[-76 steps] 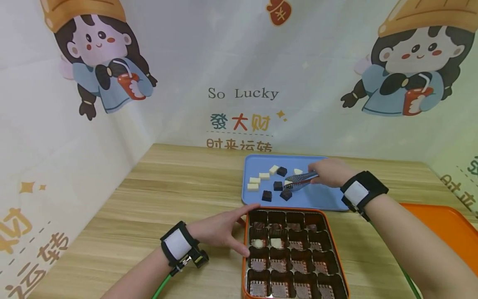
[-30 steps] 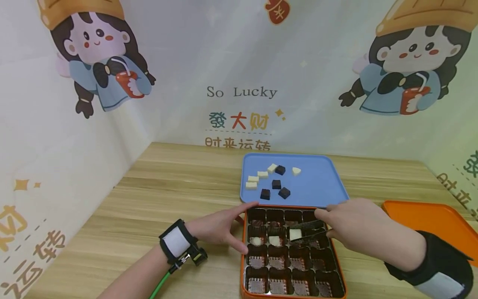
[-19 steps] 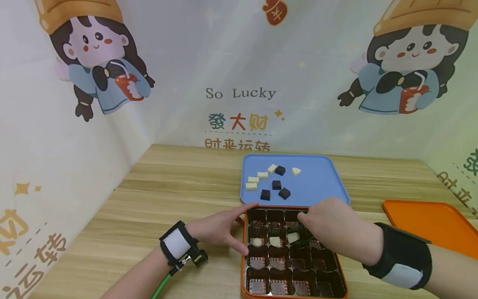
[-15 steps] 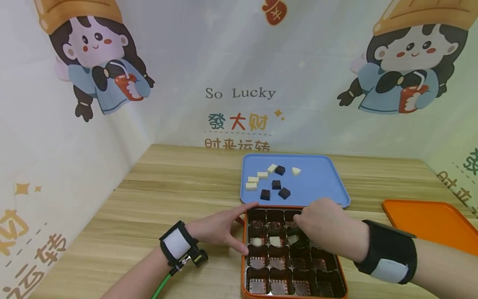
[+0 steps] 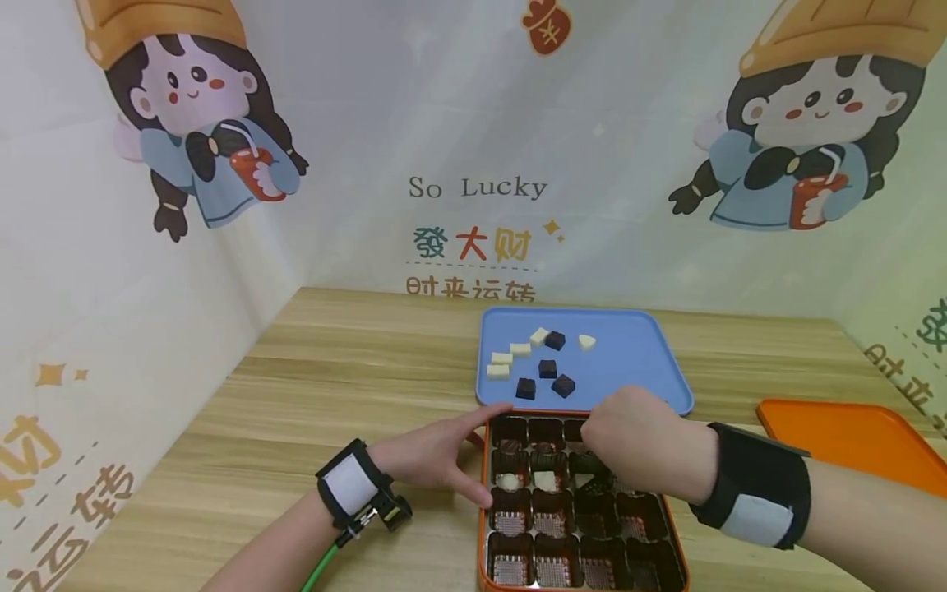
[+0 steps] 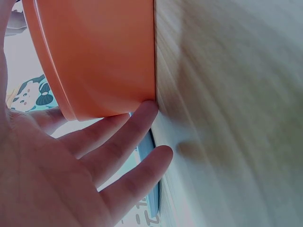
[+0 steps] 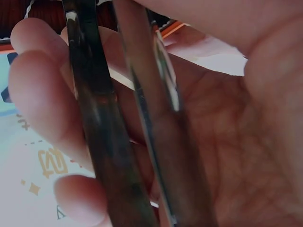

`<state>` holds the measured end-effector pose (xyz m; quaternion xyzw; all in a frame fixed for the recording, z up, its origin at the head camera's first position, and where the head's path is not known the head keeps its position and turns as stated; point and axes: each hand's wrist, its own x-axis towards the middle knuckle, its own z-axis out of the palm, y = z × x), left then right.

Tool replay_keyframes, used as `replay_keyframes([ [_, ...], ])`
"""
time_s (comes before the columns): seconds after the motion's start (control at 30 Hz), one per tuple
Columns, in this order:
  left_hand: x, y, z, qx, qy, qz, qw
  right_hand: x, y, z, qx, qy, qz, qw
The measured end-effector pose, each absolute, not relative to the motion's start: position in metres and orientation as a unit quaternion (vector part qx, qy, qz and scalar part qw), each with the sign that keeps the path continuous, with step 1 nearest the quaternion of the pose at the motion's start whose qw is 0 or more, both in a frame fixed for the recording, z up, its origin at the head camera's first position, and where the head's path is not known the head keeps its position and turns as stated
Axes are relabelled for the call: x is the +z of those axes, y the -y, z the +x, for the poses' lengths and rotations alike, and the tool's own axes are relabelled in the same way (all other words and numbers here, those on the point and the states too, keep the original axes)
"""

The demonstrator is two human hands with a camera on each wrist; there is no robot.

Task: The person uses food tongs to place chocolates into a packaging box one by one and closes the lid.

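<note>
My left hand [image 5: 429, 452] lies against the left side of an orange box [image 5: 482, 547] with a dark compartment insert, its fingers spread. In the left wrist view the fingertips touch the orange wall [image 6: 104, 52]. Metal tongs [image 7: 111, 142] are gripped in my right hand [image 5: 644, 440], which hovers over the box's right side and hides some compartments. The tong tips [image 5: 594, 484] reach into the second row's third compartment, where a white chocolate piece [image 5: 581, 479] is partly visible. White pieces sit in the two compartments left of it; dark pieces lie in the back row.
Behind the box, a blue tray [image 5: 636, 353] holds several white [image 5: 520, 350] and dark chocolate pieces [image 5: 547, 369]. An orange tray or lid [image 5: 851, 436] lies to the right. Wooden tabletop [image 5: 355, 362] extends left; a printed cloth [image 5: 355, 148] hangs behind.
With the tongs, my right hand has carried a white chocolate from the blue tray to the box and lowered it into the second row's third compartment. My left hand has stayed put.
</note>
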<state>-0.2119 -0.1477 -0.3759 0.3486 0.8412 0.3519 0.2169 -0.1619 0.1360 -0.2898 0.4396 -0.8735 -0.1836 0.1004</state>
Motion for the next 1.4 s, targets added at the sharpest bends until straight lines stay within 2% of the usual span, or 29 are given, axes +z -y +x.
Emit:
replay_keyframes([
  [0.13, -0.376, 0.147, -0.211, 0.349, -0.842, 0.349, 0.219, -0.286, -0.14, -0.163, -0.163, 0.892, 0.418, 0.046],
  [0.3, -0.375, 0.147, -0.211, 0.351, -0.839, 0.352, 0.221, -0.282, -0.145, -0.165, -0.153, 0.912, 0.381, 0.005],
  [0.67, -0.373, 0.148, -0.211, 0.356, -0.84, 0.343, 0.223, -0.263, -0.152, -0.162, -0.169, 0.922, 0.349, 0.01],
  [0.9, -0.374, 0.147, -0.21, 0.358, -0.838, 0.343, 0.227, -0.255, -0.171, -0.168, -0.092, 0.939, 0.33, -0.012],
  [1.0, -0.374, 0.148, -0.211, 0.355, -0.839, 0.346, 0.225, -0.255, -0.179, -0.182, -0.041, 0.949, 0.313, -0.014],
  [1.2, -0.374, 0.148, -0.21, 0.35, -0.84, 0.351, 0.222, -0.264, -0.198, -0.228, 0.047, 0.963, 0.259, -0.055],
  [1.4, -0.374, 0.148, -0.209, 0.355, -0.839, 0.347, 0.221, -0.284, -0.212, -0.275, 0.037, 0.976, 0.213, -0.022],
])
